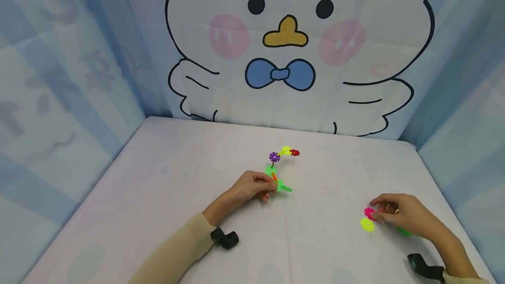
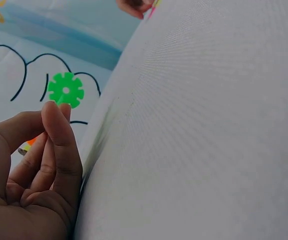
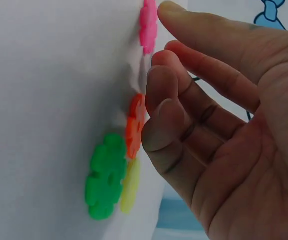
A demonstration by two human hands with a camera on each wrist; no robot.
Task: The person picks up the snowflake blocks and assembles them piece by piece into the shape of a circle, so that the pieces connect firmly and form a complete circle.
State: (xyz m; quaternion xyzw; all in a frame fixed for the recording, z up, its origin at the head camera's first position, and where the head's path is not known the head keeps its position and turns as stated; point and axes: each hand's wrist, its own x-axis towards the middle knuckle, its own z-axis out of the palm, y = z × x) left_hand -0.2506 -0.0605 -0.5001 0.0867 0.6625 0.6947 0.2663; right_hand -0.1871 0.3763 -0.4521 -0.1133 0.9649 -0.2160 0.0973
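My left hand [image 1: 254, 185] pinches a string of joined notched plastic discs near its lower end. A green disc [image 2: 66, 90] stands beyond the thumb and fingertip in the left wrist view. Farther along the string are a purple disc [image 1: 274, 157], a yellow disc [image 1: 286, 150] and a red disc [image 1: 294, 152]. My right hand [image 1: 406, 211] hovers low over loose discs, its fingers loosely bent with nothing between them. Beside its thumb lies a pink disc [image 3: 148, 25]; whether they touch I cannot tell. Under the fingers are orange [image 3: 134, 127], green [image 3: 106, 177] and pale yellow [image 3: 129, 187] discs.
A pale cloth covers the table [image 1: 323, 240]. Behind it hangs a cloth backdrop [image 1: 284, 108] with a cartoon figure, and blue-white curtains [image 1: 59, 100] flank both sides. A loose yellow disc [image 1: 367, 225] lies near the pink one. Black wrist devices [image 1: 225, 238] sit at both cuffs.
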